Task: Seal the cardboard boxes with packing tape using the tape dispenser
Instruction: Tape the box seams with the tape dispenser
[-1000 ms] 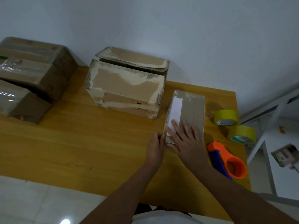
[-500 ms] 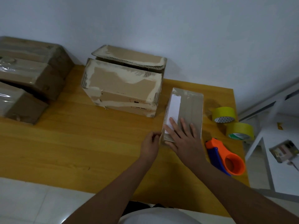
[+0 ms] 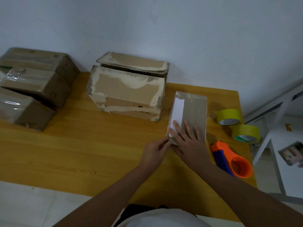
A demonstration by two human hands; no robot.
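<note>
My right hand (image 3: 188, 141) lies flat on the near end of the small cardboard box (image 3: 193, 112), fingers straight and spread across its top, the index finger reaching onto the white label (image 3: 177, 112) along the box's left edge. My left hand (image 3: 155, 153) meets the box's near left corner — its fingers look curled and pressed together against the cardboard, though I cannot tell whether they pinch anything. This box sits on the wooden table (image 3: 82, 153), just right of the large worn box (image 3: 127, 92), whose flaps stand partly open. Right of the small box, near my right wrist, rests the orange and blue tape dispenser (image 3: 232, 159). Beyond it, also to the small box's right, lie two yellow tape rolls (image 3: 229, 116) — side by side. Far left of the small box, taped boxes (image 3: 32, 82) are stacked.
</note>
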